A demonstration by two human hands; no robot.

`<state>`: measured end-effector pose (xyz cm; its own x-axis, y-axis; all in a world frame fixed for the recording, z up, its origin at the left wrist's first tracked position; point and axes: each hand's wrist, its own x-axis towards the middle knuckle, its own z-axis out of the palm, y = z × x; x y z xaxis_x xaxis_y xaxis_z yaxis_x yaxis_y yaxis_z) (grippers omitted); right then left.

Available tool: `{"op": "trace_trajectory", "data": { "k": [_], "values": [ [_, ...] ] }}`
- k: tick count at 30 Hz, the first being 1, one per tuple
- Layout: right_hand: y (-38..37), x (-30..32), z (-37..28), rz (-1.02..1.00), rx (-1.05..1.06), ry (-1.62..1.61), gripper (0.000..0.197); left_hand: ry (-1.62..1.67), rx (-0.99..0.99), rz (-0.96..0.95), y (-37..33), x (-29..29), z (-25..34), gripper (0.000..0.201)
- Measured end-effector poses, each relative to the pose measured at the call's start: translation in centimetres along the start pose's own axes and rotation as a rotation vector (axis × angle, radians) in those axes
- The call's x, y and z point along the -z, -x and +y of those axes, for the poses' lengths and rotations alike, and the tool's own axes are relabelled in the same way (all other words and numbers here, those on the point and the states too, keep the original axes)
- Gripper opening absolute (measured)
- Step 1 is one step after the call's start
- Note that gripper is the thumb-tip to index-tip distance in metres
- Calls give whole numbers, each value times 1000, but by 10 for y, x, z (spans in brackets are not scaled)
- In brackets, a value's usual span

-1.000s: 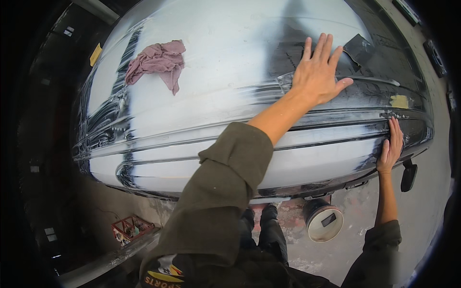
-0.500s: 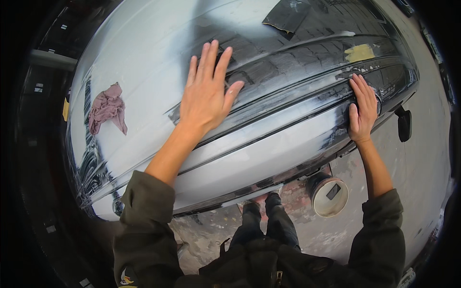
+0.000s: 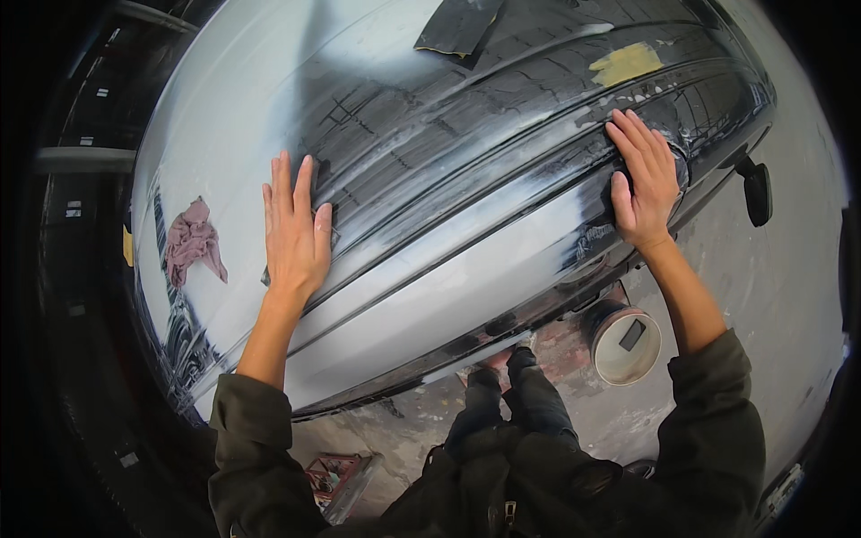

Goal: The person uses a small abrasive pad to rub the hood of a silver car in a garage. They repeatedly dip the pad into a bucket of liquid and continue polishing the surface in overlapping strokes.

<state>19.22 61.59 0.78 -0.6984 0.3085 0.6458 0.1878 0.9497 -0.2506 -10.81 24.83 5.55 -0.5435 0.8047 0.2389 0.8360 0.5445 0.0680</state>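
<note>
Before me is a curved car body panel [image 3: 430, 309], part whitish-grey and part glossy black, with wet-looking streaks. My left hand [image 3: 298, 238] lies flat on it at the left, fingers stretched out. Dark edges of a flat piece [image 3: 320, 170] stick out beside and under that hand; most of it is covered, so I cannot tell its kind. My right hand [image 3: 644, 175] rests on the dark part of the panel at the right, fingers extended and thumb apart, holding nothing visible. A crumpled mauve cloth [image 3: 194, 242] lies left of my left hand.
A black sheet with a pale edge, like sandpaper [image 3: 457, 27], lies at the far side. A yellow patch [image 3: 626, 65] marks the panel. The side mirror [image 3: 758, 193] juts out at right. A bucket [image 3: 626, 348] and a reddish box-like thing [image 3: 334, 475] are on the floor.
My left hand has slid left along the panel, nearer the cloth. My right hand stays at about the same spot on the car. The whole view has shifted, showing the reddish thing on the floor.
</note>
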Motion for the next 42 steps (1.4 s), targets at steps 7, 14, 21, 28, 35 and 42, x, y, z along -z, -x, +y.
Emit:
{"op": "trace_trajectory", "data": {
  "k": [7,14,21,28,35,42],
  "values": [
    [-1,-4,-6,17,-28,-36,54,79,-233,148,-131,-49,141,62],
    [-1,-9,-3,25,12,-56,52,124,-231,284,-176,-78,181,64],
    [5,-5,6,53,-35,-57,51,-38,-44,25,-62,-28,63,66],
    [4,-8,0,43,-35,-81,51,96,-333,271,-217,-89,224,65],
    [-1,-10,-1,57,-8,-85,50,98,-337,326,-236,-100,241,67],
    [4,-3,8,109,-63,-108,47,-21,-195,27,-126,-50,131,68]
  ]
}}
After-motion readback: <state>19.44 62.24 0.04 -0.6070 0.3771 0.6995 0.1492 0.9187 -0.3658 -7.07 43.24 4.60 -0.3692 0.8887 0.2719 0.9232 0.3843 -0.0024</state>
